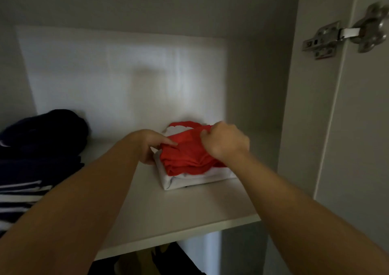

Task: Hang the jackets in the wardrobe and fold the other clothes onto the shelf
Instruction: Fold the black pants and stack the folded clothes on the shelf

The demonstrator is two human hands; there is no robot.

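A folded red garment (185, 155) lies on a folded white garment (195, 180) on the white wardrobe shelf (168, 211), right of centre. My left hand (150, 144) holds the red garment's left edge, thumb on top and fingers under it. My right hand (225, 140) pinches the red cloth at its far right top, fingers curled round a fold. Both forearms reach in from below.
A stack of dark navy clothes with white stripes (31, 165) fills the shelf's left side. The wardrobe's right wall (305, 106) stands close to the pile, with the open door and its metal hinge (345, 35) beyond. Dark items show below the shelf.
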